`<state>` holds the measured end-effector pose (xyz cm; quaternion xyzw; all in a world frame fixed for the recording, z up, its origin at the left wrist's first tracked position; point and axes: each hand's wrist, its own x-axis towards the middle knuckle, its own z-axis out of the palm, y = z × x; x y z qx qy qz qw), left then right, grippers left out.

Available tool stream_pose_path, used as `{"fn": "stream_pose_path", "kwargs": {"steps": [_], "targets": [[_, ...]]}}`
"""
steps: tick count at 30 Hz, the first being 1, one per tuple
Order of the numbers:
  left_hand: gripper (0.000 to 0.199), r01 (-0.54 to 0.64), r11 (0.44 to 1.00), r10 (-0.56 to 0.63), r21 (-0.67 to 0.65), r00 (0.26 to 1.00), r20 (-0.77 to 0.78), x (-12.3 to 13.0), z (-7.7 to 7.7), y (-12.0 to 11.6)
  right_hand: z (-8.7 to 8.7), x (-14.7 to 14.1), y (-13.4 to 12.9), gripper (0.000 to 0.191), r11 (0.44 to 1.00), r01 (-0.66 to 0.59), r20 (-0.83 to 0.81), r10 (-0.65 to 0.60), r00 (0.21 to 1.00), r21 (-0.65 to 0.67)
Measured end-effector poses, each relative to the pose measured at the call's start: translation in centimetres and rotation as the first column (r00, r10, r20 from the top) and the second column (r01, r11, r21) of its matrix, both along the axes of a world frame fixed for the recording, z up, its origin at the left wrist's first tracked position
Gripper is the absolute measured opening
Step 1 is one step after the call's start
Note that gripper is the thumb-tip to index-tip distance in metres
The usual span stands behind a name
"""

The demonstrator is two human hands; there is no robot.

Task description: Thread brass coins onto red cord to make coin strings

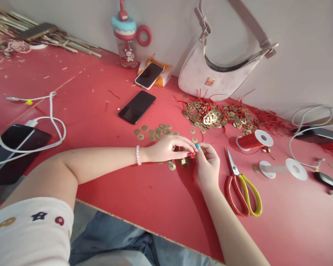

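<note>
In the head view, near the centre of the frame, the left hand (177, 147), wearing a pink beaded bracelet (138, 155) on its wrist, has its grip closed, thumb and finger pinching a small knot of thin red cord (193, 156). The right hand (209, 162), just beside it, also has its grip closed, thumb against curled fingers at the same cord; its exact hold is partly hidden. Round brass-coloured coins with square holes (158, 131) lie on the red-topped bench (133, 195) around and beneath the left hand. At upper right of centre, a heap of brass-coloured coins tied with red cord (211, 116) lies before a pale pink shoulder bag (208, 75). Right of the right hand lie scissors with one red and one yellow handle (242, 190), blades parted slightly, near a white spool of red cord (251, 140) and a nearly bare white plastic spool (283, 169) at the frame's right. A flat black phone (137, 107) lies above the left hand.
</note>
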<state>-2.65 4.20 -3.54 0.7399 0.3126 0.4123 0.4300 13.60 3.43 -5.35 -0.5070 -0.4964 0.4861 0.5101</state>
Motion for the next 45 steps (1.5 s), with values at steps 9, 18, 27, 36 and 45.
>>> {"fn": "stream_pose_path", "kwargs": {"steps": [9,18,27,36,45], "targets": [[0.014,-0.159,0.981,0.163,-0.109,0.986,0.027,0.08,-0.06,0.22,0.68,-0.02,-0.21,0.022,0.991,-0.127,-0.038,0.128,0.991,0.031],[0.016,-0.202,0.939,0.256,-0.280,0.951,0.173,0.03,-0.17,0.42,0.78,0.32,0.09,0.012,0.989,-0.095,0.166,0.075,0.983,0.115],[0.015,-0.124,0.970,0.153,-0.208,0.979,0.131,0.06,-0.22,0.38,0.78,0.66,0.06,0.012,0.980,-0.166,0.328,0.122,0.937,0.108],[0.014,-0.112,0.993,0.111,-0.028,0.994,-0.017,0.04,-0.50,0.21,0.89,0.46,0.22,0.015,0.993,-0.089,0.278,0.066,0.958,0.073],[0.012,-0.118,0.990,0.116,-0.076,0.993,-0.036,0.04,-0.20,0.20,0.82,0.39,0.20,0.012,0.991,-0.051,0.203,0.025,0.979,0.121]]}}
